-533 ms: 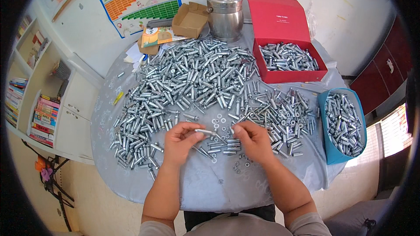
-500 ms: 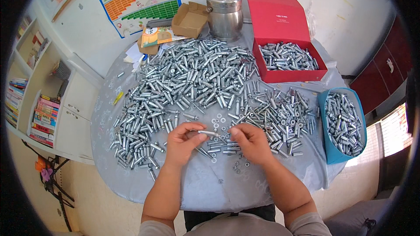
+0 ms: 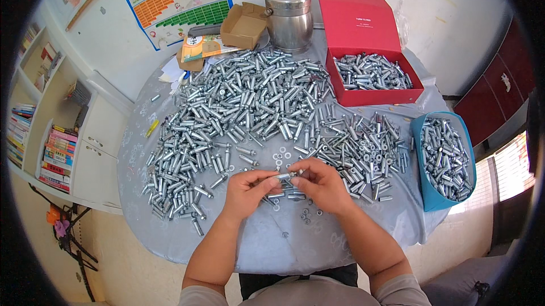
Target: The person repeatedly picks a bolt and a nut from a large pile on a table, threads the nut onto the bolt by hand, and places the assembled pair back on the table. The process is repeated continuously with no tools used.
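Observation:
Over the near middle of the table, my left hand (image 3: pixel 244 193) pinches one end of a shiny metal sleeve anchor bolt (image 3: pixel 283 176). My right hand (image 3: pixel 325 186) has its thumb and fingers closed at the bolt's other end. Whether a small nut or washer sits in the right fingertips is hidden. Just beyond the hands lie a few loose washers (image 3: pixel 280 156). Several small rings or nuts (image 3: pixel 306 215) rest on the cloth nearer to me. A large heap of sleeve anchors (image 3: pixel 244 93) spreads beyond and to the left.
A smaller pile of bolts, sleeves and washers (image 3: pixel 366 150) lies to the right. An open red box (image 3: pixel 377 98) and a blue container (image 3: pixel 424 190) hold more metal parts. At the back stand a steel pot (image 3: pixel 289 22) and a cardboard box (image 3: pixel 244 25). A grey cloth (image 3: pixel 170 243) covers the table.
My hands have come together: the right moved left to the bolt's free end, and the left moved slightly right with the bolt. Both now hold it.

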A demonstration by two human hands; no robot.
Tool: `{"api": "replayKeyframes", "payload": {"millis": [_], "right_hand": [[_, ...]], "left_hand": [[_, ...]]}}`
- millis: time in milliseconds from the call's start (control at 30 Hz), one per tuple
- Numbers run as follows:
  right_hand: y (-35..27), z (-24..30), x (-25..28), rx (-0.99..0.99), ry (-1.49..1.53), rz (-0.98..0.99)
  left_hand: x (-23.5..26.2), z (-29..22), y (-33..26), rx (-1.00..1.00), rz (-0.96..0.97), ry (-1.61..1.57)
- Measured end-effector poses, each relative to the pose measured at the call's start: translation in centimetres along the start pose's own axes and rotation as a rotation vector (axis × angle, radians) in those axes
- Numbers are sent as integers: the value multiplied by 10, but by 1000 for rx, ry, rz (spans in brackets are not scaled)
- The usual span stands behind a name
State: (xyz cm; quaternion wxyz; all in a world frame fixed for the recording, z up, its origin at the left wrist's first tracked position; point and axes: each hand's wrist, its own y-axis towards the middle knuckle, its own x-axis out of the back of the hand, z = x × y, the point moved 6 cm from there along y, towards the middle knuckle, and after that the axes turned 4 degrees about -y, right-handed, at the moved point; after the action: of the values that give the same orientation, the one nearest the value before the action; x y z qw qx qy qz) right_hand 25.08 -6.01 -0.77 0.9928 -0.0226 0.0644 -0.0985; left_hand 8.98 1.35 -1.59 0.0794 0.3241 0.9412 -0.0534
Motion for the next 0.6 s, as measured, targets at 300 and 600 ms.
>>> {"api": "replayKeyframes", "payload": {"millis": [300,600], "right_hand": [[3,-10,8,-49,-30,60],[2,-3,4,-22,-44,3]], "left_hand": [[-2,2,1,4,13,-19],[-2,3,1,1,12,-20]]}}
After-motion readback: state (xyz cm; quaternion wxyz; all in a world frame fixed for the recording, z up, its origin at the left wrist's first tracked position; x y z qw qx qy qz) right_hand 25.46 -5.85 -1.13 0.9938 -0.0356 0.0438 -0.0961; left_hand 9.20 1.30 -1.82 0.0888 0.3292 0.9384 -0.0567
